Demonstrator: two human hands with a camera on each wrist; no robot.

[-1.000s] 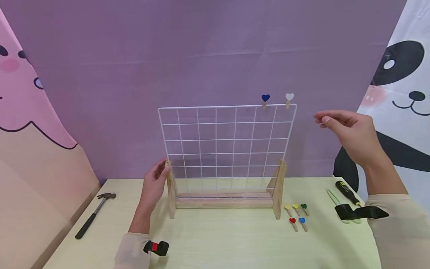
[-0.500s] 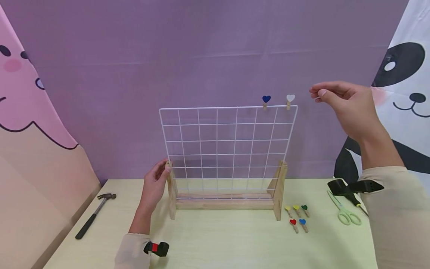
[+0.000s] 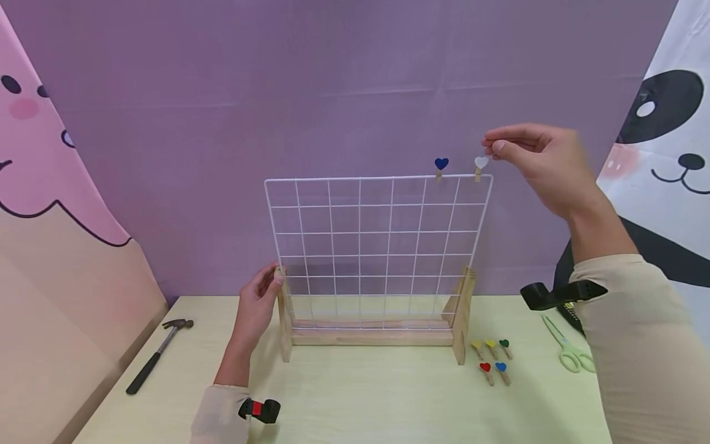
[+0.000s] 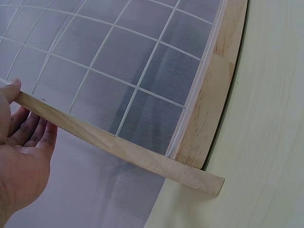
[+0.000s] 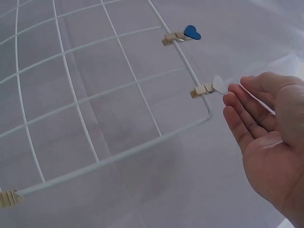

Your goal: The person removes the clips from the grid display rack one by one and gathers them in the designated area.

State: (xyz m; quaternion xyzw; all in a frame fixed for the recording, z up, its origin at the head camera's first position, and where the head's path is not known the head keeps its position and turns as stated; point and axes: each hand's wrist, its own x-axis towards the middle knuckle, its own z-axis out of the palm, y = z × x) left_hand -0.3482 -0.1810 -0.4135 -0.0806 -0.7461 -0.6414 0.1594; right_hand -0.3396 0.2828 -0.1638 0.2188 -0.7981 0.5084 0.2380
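Observation:
A white wire grid (image 3: 374, 231) stands upright in a wooden stand (image 3: 371, 337) on the table. My left hand (image 3: 258, 302) holds the top of the stand's left upright, thumb on one side and fingers on the other, as the left wrist view shows at the wooden upright (image 4: 118, 145). Clipped to the grid's top bar near the right corner are a mini clothespin with a white heart (image 3: 481, 163) and one with a dark blue heart (image 3: 441, 164). My right hand (image 3: 546, 163) hovers beside the white heart, fingers loosely bent and nothing between them; whether a fingertip touches it I cannot tell.
Several heart clothespins lie right of the stand, among them a red one (image 3: 485, 368), a blue one (image 3: 501, 367) and a green one (image 3: 504, 344). Green scissors (image 3: 568, 351) lie further right, partly behind my sleeve. A hammer (image 3: 161, 354) lies at the left.
My right hand has risen and moved left, from out beside the grid to the white heart clothespin. My left hand has stayed on the stand.

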